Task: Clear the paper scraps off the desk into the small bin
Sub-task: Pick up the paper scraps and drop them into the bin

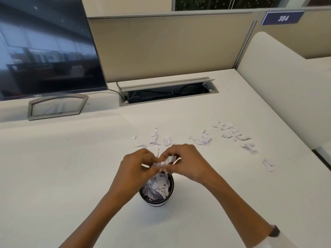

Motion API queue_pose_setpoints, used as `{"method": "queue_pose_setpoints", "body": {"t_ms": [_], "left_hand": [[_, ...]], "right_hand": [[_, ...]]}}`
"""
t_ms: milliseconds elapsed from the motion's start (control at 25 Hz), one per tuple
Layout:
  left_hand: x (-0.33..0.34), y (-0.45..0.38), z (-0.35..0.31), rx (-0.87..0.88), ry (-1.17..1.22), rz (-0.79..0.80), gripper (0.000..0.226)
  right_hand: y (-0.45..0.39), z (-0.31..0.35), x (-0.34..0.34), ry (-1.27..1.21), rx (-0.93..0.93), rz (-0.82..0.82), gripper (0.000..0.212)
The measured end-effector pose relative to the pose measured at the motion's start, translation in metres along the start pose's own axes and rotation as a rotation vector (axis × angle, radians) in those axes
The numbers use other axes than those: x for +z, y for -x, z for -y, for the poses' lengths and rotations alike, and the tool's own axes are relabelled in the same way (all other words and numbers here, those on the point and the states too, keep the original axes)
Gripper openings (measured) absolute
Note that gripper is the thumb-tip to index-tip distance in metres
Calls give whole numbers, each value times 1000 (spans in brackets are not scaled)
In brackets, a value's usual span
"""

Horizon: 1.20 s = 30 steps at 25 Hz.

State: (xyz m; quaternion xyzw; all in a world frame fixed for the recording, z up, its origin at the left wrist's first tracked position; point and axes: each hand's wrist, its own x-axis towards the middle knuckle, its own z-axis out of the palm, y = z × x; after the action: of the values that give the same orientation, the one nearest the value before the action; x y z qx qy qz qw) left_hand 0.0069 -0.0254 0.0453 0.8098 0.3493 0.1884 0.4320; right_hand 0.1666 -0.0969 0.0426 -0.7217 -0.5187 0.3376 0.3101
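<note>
A small black bin stands on the white desk, filled with white paper scraps. Directly above its far rim my left hand and my right hand meet, fingers pinched together on a bunch of scraps. Loose scraps lie on the desk beyond my hands, further right in a cluster, and a small one sits near the right edge.
A dark monitor on a grey stand occupies the back left. An open cable tray is sunk into the desk at the back. Beige partition panels close off the rear and right side.
</note>
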Motion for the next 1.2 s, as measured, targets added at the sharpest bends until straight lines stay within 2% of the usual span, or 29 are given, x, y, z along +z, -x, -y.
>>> {"method": "queue_pose_setpoints", "body": {"t_ms": [160, 280, 400, 520, 600, 720, 840, 920, 1040, 1120, 1200], "left_hand": [[-5, 30, -5, -29, -131, 65, 14], [-7, 40, -3, -12, -150, 49, 19], [-14, 40, 9, -25, -52, -32, 18], [-20, 31, 33, -46, -15, -193, 28], [-21, 21, 56, -99, -99, -261, 35], [-13, 3, 89, -148, -338, -170, 42], [3, -10, 107, -135, -484, 0, 49], [11, -12, 114, -108, -556, 60, 46], [16, -13, 115, -48, -600, 25, 29], [16, -17, 112, -31, -556, 4, 19], [18, -24, 108, -33, -501, -3, 14]], "right_hand": [[18, 10, 7, 91, -8, 174, 26], [26, 18, 8, 174, -46, 210, 38], [32, 21, 5, 146, -75, 130, 46], [44, 16, 9, 203, -120, 10, 28], [52, 13, 19, 382, -253, -28, 22], [58, 4, 40, 654, -407, -3, 40], [57, -1, 51, 729, -368, 63, 59], [52, -4, 55, 773, -339, 97, 70], [50, -6, 62, 830, -325, 132, 79], [49, -4, 62, 886, -298, 171, 80], [46, -2, 62, 838, -287, 220, 84]]}}
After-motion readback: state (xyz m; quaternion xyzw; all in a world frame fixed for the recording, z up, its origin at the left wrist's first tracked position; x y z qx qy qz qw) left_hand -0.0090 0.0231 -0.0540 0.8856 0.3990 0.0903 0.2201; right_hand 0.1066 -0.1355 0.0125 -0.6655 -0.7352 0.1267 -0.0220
